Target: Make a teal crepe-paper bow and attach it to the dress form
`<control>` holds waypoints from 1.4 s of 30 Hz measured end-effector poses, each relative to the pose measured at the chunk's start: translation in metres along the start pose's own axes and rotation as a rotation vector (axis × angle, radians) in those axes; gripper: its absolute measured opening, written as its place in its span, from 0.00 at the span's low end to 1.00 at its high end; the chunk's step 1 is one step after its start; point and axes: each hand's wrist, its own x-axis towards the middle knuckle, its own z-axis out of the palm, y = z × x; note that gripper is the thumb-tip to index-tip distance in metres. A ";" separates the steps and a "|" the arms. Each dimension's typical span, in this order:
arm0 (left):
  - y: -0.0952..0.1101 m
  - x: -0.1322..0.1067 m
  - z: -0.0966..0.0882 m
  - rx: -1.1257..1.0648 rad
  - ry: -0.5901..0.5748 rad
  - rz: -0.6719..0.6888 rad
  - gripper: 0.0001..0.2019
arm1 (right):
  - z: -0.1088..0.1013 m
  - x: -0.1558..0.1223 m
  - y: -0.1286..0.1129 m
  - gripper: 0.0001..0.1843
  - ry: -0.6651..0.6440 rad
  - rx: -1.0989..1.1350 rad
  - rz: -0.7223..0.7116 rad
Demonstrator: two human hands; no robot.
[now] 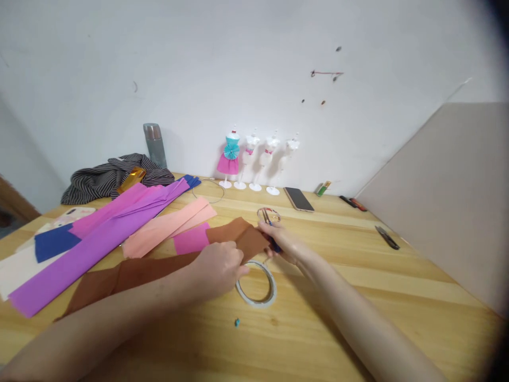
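Note:
My left hand is closed on a long strip of brown crepe paper, which trails to the lower left under my forearm. The strip's far end is folded over. At that end, my right hand grips a pair of scissors with dark blue handles, the blades pointing away from me. Whether the right fingers also touch the paper is hidden. Just below the hands lies a roll of tape on its side. Beyond the scissors is a clear ring-shaped roll.
Purple, peach and other paper strips lie left, near a striped cloth and a flask. Several small mannequins stand along the wall. A phone and box cutter lie right.

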 end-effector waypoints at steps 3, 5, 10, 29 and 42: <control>-0.027 0.002 -0.012 -0.046 0.025 0.014 0.15 | -0.001 0.000 0.003 0.11 -0.033 -0.091 -0.036; -0.055 0.008 -0.017 -0.034 0.020 -0.171 0.12 | -0.003 -0.003 0.000 0.08 -0.069 -0.150 -0.064; -0.124 0.020 -0.004 -0.023 -0.016 -0.358 0.06 | -0.005 -0.014 -0.011 0.02 -0.145 -0.248 -0.109; -0.156 0.016 -0.007 0.089 0.057 -0.548 0.11 | -0.001 -0.019 -0.016 0.03 -0.162 -0.316 -0.201; -0.094 0.029 0.002 -0.423 0.130 -0.159 0.28 | 0.008 -0.041 -0.035 0.10 -0.159 -0.522 -0.488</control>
